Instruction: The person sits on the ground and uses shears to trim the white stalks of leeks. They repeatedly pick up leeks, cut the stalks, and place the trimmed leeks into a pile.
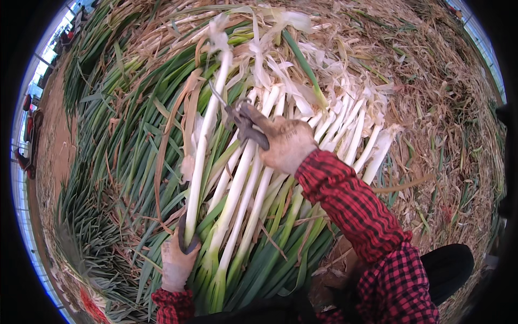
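Observation:
My left hand, in a soiled work glove, grips one long green onion low on its pale green part. That onion's white shaft slants up and away from me, with thin skin hanging at its far end. In my gloved right hand are dark-handled scissors or snips. Their metal blade lies close beside the held onion; whether it touches I cannot tell. Under my right hand several white-stemmed onions lie side by side, leaves towards me. Further right, more white stems are partly hidden by my forearm.
Papery peeled skins lie beyond the stems. Untrimmed green onions are heaped at left, with more dark leaves nearer me. Dry plant litter covers the ground at right. Bare soil shows at far left.

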The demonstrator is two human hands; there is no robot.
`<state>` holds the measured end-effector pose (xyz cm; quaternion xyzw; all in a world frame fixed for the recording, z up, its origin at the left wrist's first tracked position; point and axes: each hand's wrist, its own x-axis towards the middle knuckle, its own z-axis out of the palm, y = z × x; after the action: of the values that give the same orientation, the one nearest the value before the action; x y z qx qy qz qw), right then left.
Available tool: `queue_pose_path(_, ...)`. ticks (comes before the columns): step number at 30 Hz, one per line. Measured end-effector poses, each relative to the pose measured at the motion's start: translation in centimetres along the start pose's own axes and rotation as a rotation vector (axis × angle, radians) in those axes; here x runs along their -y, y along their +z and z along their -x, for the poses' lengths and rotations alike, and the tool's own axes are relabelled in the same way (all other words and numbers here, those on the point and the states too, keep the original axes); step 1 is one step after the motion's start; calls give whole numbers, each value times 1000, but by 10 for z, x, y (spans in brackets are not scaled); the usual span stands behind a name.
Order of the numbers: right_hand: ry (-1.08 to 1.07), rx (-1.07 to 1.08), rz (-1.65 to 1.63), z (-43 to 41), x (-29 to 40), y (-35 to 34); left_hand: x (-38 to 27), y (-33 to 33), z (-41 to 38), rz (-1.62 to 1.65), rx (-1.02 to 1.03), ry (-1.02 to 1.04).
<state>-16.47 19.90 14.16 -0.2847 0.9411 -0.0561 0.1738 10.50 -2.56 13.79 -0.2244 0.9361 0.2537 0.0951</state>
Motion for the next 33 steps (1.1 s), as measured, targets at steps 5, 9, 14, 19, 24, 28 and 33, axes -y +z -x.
queue_pose_path(5,161,-332,-134,-20,-44,-14,10,17,-2,-8,-51,160)
queue_pose_path(9,22,-150,-161,46,-26,22,12,11,7,94,-40,121)
queue_pose_path(14,200,-157,-130,63,-59,32,27,11,8,-137,54,186)
queue_pose_path(19,186,97,-93,86,-54,26,-19,-11,-18,-328,106,373)
queue_pose_path(24,105,72,-161,112,-59,42,-45,34,-97,-129,-43,297)
queue_pose_path(28,149,-71,-336,102,-57,43,-40,61,-165,38,87,98)
queue_pose_path(33,-117,-98,-371,134,-36,31,-85,83,-102,272,439,308)
